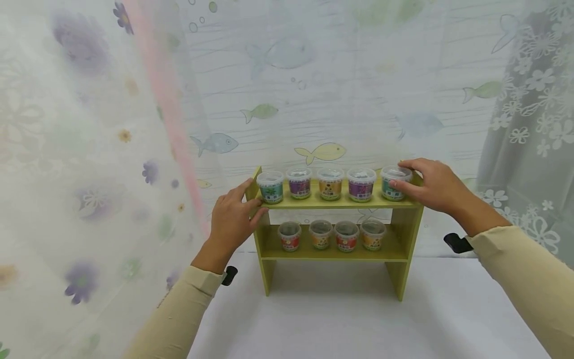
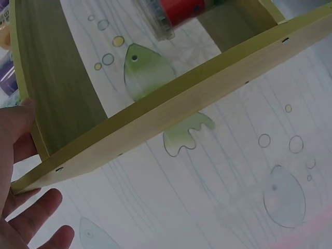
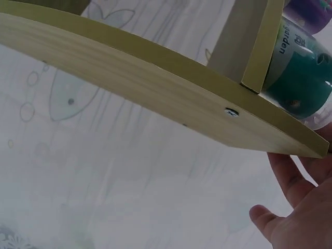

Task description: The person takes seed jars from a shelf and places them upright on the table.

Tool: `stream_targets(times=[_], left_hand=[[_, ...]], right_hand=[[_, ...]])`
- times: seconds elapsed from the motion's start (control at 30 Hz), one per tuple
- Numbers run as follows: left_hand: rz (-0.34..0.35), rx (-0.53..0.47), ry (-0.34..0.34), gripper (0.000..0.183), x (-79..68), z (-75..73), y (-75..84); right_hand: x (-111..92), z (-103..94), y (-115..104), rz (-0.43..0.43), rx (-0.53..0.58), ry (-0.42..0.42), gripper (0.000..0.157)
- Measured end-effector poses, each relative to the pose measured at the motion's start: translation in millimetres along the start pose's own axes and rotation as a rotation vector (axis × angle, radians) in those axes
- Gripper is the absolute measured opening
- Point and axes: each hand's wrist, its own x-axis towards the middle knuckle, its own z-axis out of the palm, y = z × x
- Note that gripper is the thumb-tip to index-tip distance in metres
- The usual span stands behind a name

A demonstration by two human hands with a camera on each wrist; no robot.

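Note:
A two-tier olive-green wooden rack stands on a white-covered surface. Its top shelf bears a row of lidded clear plastic cups with teal, purple and orange labels. My left hand grips the rack's upper left corner, its digits on both sides of the side panel and close to the left teal-labelled cup. At the opposite end, my right hand holds the right teal-labelled cup, thumb at its front and a finger at the lid. Other right fingers show outside the right side panel.
On the lower shelf sit several cups with red and orange labels, among them a red one. Sheer curtains printed with fish and flowers hang behind the rack and at the left. White cloth covers the surface in front.

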Motion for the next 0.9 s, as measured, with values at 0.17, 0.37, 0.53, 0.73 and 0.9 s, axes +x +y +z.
stream_targets(times=[0.17,0.37,0.53,0.73,0.9], left_hand=[[-0.006,0.013,0.016,0.026,1.2,1.5,0.5],[-0.017,0.017,0.010,0.026,1.9,1.6,1.7],[-0.018,0.018,0.010,0.026,2.0,1.0,2.0],[-0.008,0.033,0.012,0.026,1.2,1.3,1.2],[-0.003,0.038,0.000,0.027,0.0,1.2,1.9]], right_hand=[[0.4,-2.7,-2.6,0.005,0.005,0.004,0.069],[-0.5,-5.8,-4.5,-0.001,0.003,0.003,0.065],[-2.4,-7.9,-7.3,0.010,-0.007,0.016,0.063],[-6.7,-9.3,-11.5,0.019,-0.016,0.013,0.064],[-11.7,-9.3,-13.7,0.017,0.004,0.028,0.063]])
